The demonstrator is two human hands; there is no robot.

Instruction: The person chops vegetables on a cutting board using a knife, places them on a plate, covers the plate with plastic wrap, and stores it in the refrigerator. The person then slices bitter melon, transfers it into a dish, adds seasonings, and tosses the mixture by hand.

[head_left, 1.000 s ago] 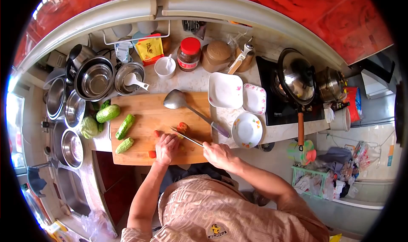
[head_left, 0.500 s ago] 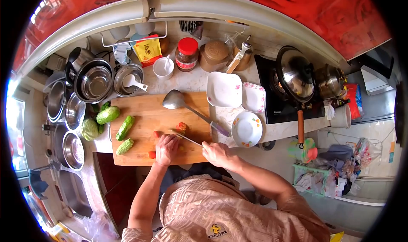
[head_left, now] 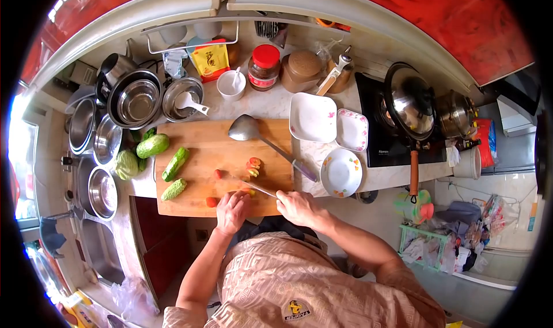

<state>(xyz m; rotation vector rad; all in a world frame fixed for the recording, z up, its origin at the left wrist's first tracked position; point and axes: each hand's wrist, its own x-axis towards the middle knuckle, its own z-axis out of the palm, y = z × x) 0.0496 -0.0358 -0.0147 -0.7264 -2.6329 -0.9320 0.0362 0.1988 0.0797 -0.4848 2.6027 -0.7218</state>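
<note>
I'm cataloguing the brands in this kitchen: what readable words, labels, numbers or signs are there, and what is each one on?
"TA?PER": patch on the shirt, third letter unclear.
Two large Chinese characters, the lower probably "麦", the upper unclear: yellow packet.
Too small to read: the jar's label and the white lettering on the stove.
Too blurred: print on the yellow box at lower left.

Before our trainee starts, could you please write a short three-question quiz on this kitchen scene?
1. Which hand holds the knife?
2. True or false: the ladle lies with its scoop on the cutting board.
3. How many patterned white dishes sit to the right of the board in the picture?

Key:
1. The right hand.
2. True.
3. Three.
</note>
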